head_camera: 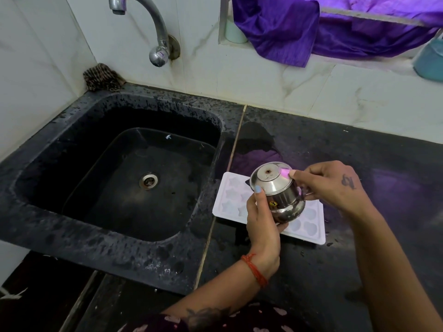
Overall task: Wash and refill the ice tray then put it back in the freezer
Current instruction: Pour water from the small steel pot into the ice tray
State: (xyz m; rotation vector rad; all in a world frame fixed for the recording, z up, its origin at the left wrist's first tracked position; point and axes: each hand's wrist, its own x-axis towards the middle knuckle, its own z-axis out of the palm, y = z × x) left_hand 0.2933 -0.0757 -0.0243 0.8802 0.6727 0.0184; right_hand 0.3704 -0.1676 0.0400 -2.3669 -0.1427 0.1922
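The white ice tray (268,207) lies flat on the dark worktop (359,259), just right of the black sink (115,178), its long axis running left to right. Directly above it, a small steel pot (278,192) is tipped bottom-up. The left hand (262,224) wraps the pot's belly; the right hand (333,185) pinches its rim side. Both grips are clamped on the pot, the tray directly beneath them. The tap (143,25) stands over the sink.
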